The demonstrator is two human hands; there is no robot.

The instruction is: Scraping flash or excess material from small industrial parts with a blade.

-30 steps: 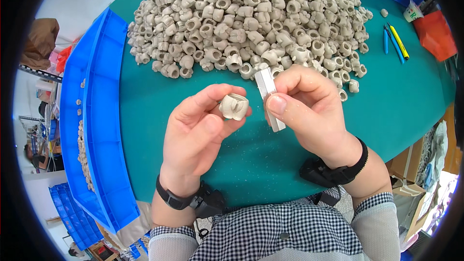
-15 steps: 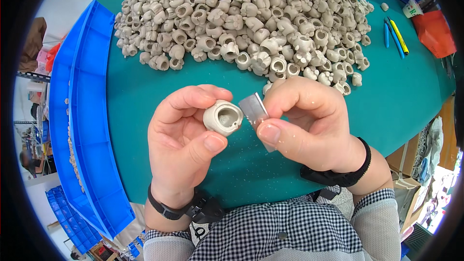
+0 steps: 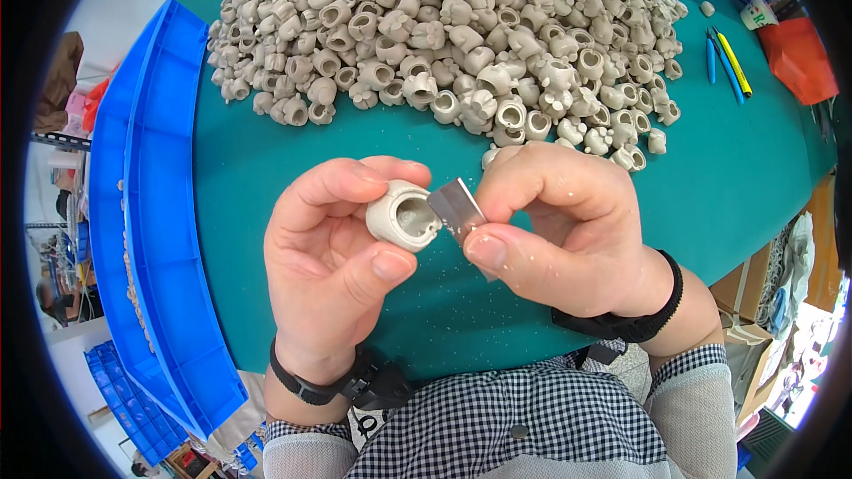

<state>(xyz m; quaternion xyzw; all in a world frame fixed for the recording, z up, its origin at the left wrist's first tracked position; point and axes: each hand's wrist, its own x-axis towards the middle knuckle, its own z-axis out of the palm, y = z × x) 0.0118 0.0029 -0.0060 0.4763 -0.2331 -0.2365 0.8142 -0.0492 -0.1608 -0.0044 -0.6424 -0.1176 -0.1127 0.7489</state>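
Note:
Between thumb and fingers of my left hand (image 3: pixel 330 253) sits a small hollow clay pot (image 3: pixel 389 217), greyish beige, its round opening turned to the right. My right hand (image 3: pixel 568 231) pinches a thin flat metal blade (image 3: pixel 455 207), whose upper left corner is at the pot's rim; I cannot tell whether they touch. Pale crumbs stick to my right fingers. Beyond both hands lies a big heap of similar small clay pieces (image 3: pixel 444 27), many with round openings.
A green table mat (image 3: pixel 257 160) with pale crumbs lies under my hands. Long blue plastic trays (image 3: pixel 173 213) stand along the left edge. Blue and yellow pen-like tools (image 3: pixel 732 62), a red bag (image 3: pixel 799 60) and a white cup (image 3: pixel 757 13) are at the far right.
Both hands have shifted slightly left. The pot has turned a little, and the blade has tilted and come closer to its rim.

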